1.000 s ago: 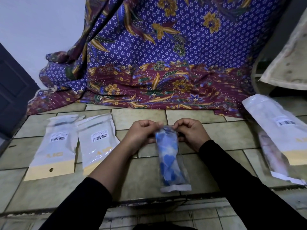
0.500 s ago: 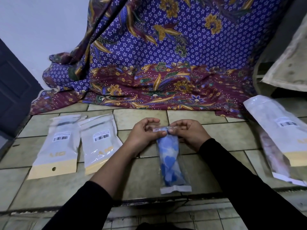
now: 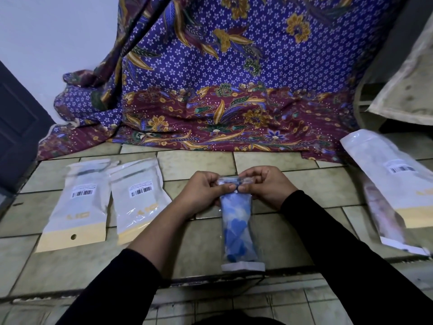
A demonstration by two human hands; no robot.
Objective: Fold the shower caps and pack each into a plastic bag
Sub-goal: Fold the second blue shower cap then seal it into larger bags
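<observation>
A narrow clear plastic bag (image 3: 239, 233) lies lengthwise on the tiled floor in front of me, with a folded blue shower cap inside it. My left hand (image 3: 201, 191) and my right hand (image 3: 267, 186) both pinch the bag's far end, thumbs and fingers pressed on its top strip. Two white and yellow pouches (image 3: 79, 205) (image 3: 140, 198) with barcode labels lie flat to the left. Another white pouch (image 3: 396, 179) lies at the right over a clear bag with a pinkish cap (image 3: 384, 219).
A purple and maroon patterned cloth (image 3: 222, 90) hangs down and spreads over the floor behind the bags. A dark door (image 3: 16, 127) stands at the left. A step edge (image 3: 210, 277) runs just below the blue bag.
Both hands have shifted slightly along the bag's top end, keeping their pinch on it. The bag's far end is lifted a little more. Nothing else has moved.
</observation>
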